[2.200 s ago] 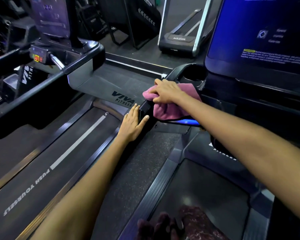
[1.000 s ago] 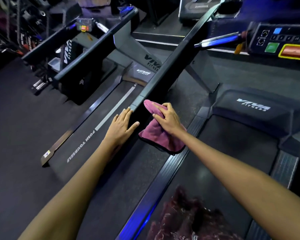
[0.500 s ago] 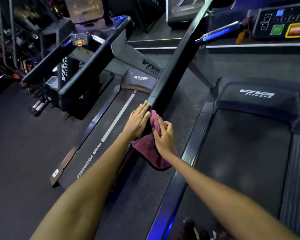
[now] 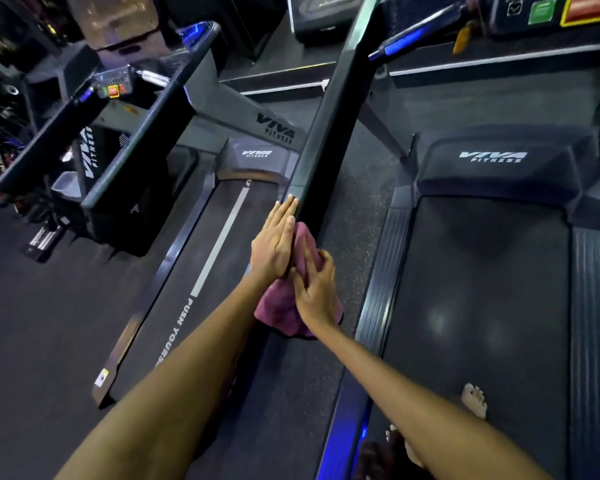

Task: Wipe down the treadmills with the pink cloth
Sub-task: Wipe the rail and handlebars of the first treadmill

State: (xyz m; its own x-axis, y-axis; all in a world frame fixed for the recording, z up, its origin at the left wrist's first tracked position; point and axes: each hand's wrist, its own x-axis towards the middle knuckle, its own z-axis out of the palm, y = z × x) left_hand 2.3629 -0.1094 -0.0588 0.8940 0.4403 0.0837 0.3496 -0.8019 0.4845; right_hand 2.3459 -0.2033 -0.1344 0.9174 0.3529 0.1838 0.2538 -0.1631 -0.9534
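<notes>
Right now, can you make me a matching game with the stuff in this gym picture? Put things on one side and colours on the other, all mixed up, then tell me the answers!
Things:
1. cloth under the right hand
2. stripe on the running belt to the left
3. square button at the top right
4. glowing strip along the near treadmill's edge

Colours:
A. blue
B. pink
C. white
D. green

Pairs: 1-B, 2-C, 3-D, 4-A
</notes>
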